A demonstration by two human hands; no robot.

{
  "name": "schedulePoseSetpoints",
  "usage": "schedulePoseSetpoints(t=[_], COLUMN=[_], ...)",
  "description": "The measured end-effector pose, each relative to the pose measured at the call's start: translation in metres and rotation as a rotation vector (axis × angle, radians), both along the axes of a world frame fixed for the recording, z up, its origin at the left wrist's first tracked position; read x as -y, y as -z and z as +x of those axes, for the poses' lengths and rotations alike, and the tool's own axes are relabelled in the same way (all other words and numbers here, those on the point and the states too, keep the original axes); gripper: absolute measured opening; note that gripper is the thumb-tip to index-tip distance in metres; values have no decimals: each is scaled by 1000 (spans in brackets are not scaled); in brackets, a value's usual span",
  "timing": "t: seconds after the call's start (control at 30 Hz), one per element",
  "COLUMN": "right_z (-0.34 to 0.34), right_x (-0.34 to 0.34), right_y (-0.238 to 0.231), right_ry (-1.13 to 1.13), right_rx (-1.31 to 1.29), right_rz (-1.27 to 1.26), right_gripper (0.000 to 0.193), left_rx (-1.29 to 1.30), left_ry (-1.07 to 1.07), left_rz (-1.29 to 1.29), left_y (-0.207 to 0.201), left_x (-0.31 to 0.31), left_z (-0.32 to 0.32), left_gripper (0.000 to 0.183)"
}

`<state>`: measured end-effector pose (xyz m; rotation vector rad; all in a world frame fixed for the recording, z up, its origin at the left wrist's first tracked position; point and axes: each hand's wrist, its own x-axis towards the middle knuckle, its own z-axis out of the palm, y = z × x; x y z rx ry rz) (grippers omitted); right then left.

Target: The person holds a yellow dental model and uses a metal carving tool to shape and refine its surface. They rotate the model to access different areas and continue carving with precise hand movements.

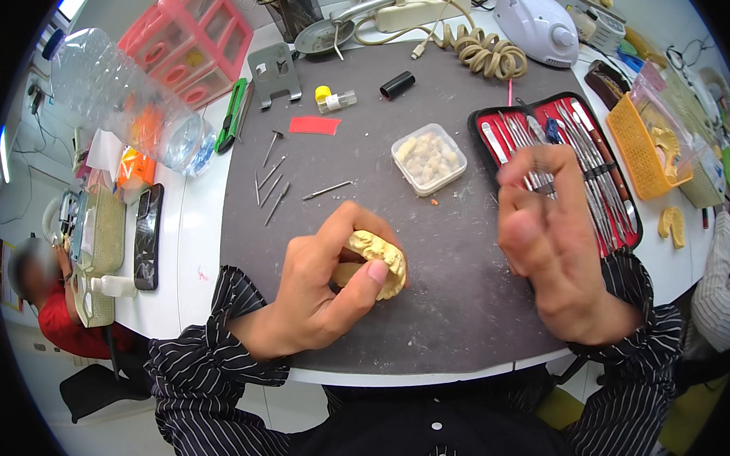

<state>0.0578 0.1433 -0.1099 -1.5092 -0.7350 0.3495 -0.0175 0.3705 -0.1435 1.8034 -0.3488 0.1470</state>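
Note:
My left hand [309, 287] is closed around a yellow plaster dental cast [396, 272], its thumb pressed on the row of teeth. The cast is tilted above the grey mat, and the fingers hide part of it. Over the near left part of an unrolled red-lined case [634, 232] of slim metal dental instruments, my right hand [555, 261] is raised. Its fingers are bent and smeared by motion, so I cannot tell whether anything is between them. Between the hands, farther back, stands a clear plastic box [428, 190] filled with small cream-coloured pieces, resembling teeth.
Several metal burs [327, 190] lie left of the box, near a red strip [314, 125] and a green cutter [233, 112]. A large clear bottle [110, 86] and black phone [148, 235] are at left. Behind are a coiled cord [482, 54] and a white machine [537, 28].

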Motion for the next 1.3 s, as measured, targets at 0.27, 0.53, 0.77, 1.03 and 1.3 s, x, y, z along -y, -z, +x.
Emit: schedulePoseSetpoints(t=[0.27,0.53,0.77,1.03,1.3], right_z=[-4,0,25,35,79], right_x=[13,55,95,75,71], right_y=[0,-24,16,-17,-14], right_ry=[164,588,797,579,389], right_rx=[556,510,833,702,556], right_rz=[-736,-816,-1032,-812,-1013], right_gripper=[48,24,18,15,20], left_rx=[24,-5,-29,-12,22], left_ry=[13,21,12,-15,12], left_rz=[-35,-9,39,79,67], left_y=[-2,-6,-8,-6,-5], left_x=[5,2,5,5,8], left_z=[2,-1,1,-1,1], left_gripper=[17,19,26,29,26])
